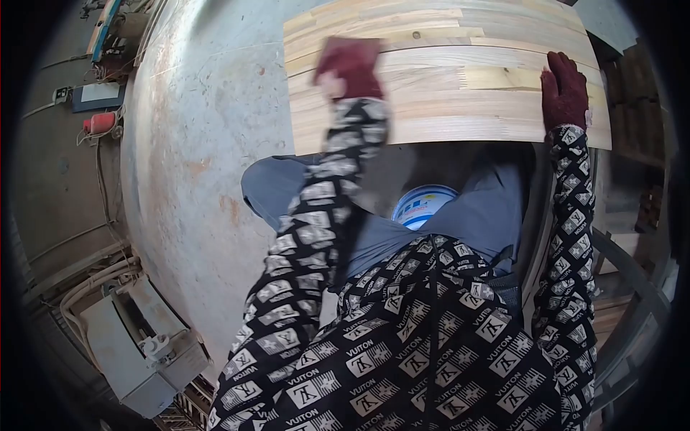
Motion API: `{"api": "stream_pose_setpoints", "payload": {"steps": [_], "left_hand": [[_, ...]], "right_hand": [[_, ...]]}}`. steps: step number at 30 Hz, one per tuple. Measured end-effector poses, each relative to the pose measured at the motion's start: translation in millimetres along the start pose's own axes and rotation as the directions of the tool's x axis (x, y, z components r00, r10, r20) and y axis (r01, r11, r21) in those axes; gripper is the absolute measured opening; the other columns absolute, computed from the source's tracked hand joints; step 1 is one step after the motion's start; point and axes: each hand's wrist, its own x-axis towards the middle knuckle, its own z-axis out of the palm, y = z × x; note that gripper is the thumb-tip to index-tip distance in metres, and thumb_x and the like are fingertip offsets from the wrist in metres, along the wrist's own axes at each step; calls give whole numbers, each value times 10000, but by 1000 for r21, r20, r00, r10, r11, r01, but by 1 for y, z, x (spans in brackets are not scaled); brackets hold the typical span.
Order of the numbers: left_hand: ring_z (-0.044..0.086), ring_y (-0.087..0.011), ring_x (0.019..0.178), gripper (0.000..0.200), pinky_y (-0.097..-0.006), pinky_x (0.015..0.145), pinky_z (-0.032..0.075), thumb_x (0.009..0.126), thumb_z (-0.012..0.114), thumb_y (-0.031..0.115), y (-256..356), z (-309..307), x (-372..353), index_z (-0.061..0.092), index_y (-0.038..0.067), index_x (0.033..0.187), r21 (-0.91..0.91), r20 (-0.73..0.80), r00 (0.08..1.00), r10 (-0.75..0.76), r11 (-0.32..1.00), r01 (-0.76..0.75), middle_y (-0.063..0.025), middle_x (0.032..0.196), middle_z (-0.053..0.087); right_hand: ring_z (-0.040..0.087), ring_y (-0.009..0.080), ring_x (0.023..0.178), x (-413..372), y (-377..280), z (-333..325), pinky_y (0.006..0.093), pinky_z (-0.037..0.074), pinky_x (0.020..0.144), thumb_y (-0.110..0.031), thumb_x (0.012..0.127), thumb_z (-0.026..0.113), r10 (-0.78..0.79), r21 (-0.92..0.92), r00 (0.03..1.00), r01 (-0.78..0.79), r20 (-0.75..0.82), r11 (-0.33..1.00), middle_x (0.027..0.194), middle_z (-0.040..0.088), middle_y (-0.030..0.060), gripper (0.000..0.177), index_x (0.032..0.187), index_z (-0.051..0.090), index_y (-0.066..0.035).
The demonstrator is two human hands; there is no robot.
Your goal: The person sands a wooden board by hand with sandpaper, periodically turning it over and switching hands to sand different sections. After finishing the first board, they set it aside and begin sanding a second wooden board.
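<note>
A wide pale wood panel (424, 86), made of glued strips with a few knots and yellowish pieces, lies flat in front of my knees. My left hand (351, 68), in a dark red glove, is over its left part, smeared by motion. Its fingers cannot be made out, nor whether it touches the wood. Near the panel's right edge, my right hand (564, 93) in a matching glove rests flat on the surface, fingers stretched forward and thumb apart. It holds nothing.
A white and blue bucket (422, 205) stands between my legs below the panel. Grey machine housing (136, 345) with hoses is at lower left. A red object (100, 123) sits at the left wall. Stacked wood (640, 108) and metal bars (632, 266) are on the right.
</note>
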Motion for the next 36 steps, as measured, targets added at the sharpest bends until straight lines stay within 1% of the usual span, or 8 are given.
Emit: {"api": "stream_pose_setpoints", "payload": {"steps": [6, 10, 15, 18, 23, 28, 31, 36], "left_hand": [[530, -371, 1169, 300, -563, 1068, 348, 961, 506, 243, 201, 53, -58, 607, 60, 1176, -211, 96, 961, 259, 949, -234, -185, 1170, 586], [491, -445, 1220, 450, -588, 1082, 338, 888, 602, 266, 135, -4, -55, 582, -40, 1217, -647, 174, 912, 371, 741, -178, -265, 1230, 556], [577, -362, 822, 192, -482, 855, 482, 919, 640, 199, -28, -64, -28, 589, 23, 861, -35, 77, 989, 128, 991, -126, -173, 834, 560], [568, -319, 863, 84, -476, 862, 520, 917, 563, 77, -122, -13, -54, 563, -2, 888, -180, -193, 981, -22, 984, -13, -167, 850, 527], [534, -386, 1036, 230, -530, 976, 428, 898, 580, 168, 19, 5, -48, 579, -16, 1035, 126, -41, 999, -19, 992, 24, -216, 1025, 551], [515, -431, 1140, 299, -578, 1036, 371, 895, 567, 197, 173, 4, -56, 590, -21, 1098, -417, -12, 974, 228, 884, -212, -245, 1131, 569], [547, -388, 1082, 211, -520, 948, 441, 846, 560, 157, 152, -17, -53, 604, 33, 1010, -667, 17, 985, 174, 736, -119, -217, 1078, 582], [590, -341, 931, 186, -516, 866, 479, 879, 633, 205, -11, -12, -59, 621, 64, 1000, -246, -8, 969, 247, 939, -241, -158, 955, 597]], "right_hand": [[540, 359, 1237, 1, 1, -1, 452, 423, 1067, -192, 913, 649, 0, 18, 1000, -1, 27, 1000, 1321, 624, 164, 366, 1268, 661, -103], [533, 364, 1244, -1, 0, 0, 451, 423, 1065, -196, 912, 653, -4, 13, 1000, 4, 5, 1000, 1325, 623, 161, 371, 1271, 656, -105], [539, 365, 1237, -1, -1, 0, 445, 429, 1058, -191, 916, 650, 5, 26, 1000, -6, 15, 1000, 1331, 620, 157, 372, 1280, 650, -115], [542, 360, 1234, -1, 1, 2, 444, 429, 1055, -200, 919, 649, -11, 22, 1000, 12, -13, 1000, 1336, 617, 155, 375, 1284, 647, -116], [539, 359, 1246, -1, 3, 3, 447, 430, 1054, -186, 914, 651, -54, -15, 999, 54, 5, 998, 1334, 618, 160, 374, 1281, 650, -114], [538, 363, 1255, -2, 0, 1, 451, 425, 1065, -190, 922, 643, -23, -1, 1000, 23, 17, 1000, 1324, 621, 174, 357, 1268, 657, -101], [531, 361, 1266, -1, -4, -5, 453, 420, 1076, -196, 929, 639, 10, -9, 999, -10, 40, 1000, 1330, 618, 172, 353, 1268, 655, -97], [529, 348, 1276, -2, 2, -2, 431, 410, 1089, -215, 949, 615, -5, -17, 998, 6, 58, 1000, 1344, 606, 177, 372, 1296, 633, -81]]}}
